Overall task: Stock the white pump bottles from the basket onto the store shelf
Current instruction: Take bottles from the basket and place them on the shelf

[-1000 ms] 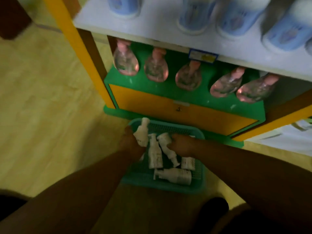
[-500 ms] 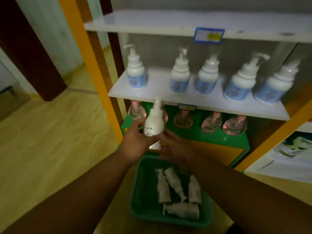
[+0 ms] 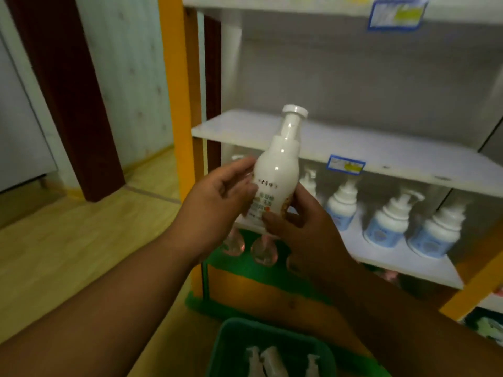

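Observation:
A white pump bottle [image 3: 277,164] with a printed label is upright in front of the shelf unit, held by both hands. My left hand [image 3: 215,205] grips its left side and my right hand [image 3: 302,229] cups its base from below right. Just behind the bottle is a bare white shelf [image 3: 367,151] with a blue price tag [image 3: 345,164]. The green basket [image 3: 231,341] sits on the floor at the bottom edge, with three white pump bottles [image 3: 268,360] showing inside it.
The shelf below carries white pump bottles with blue labels [image 3: 386,224]. Pink clear bottles [image 3: 262,251] stand on the green bottom tier. An orange upright post [image 3: 177,104] frames the unit's left side. Wooden floor [image 3: 68,240] spreads to the left.
The bottle has risen from just above the basket up to the level of the bare shelf. My right hand has joined the left on it. The view has tilted upward.

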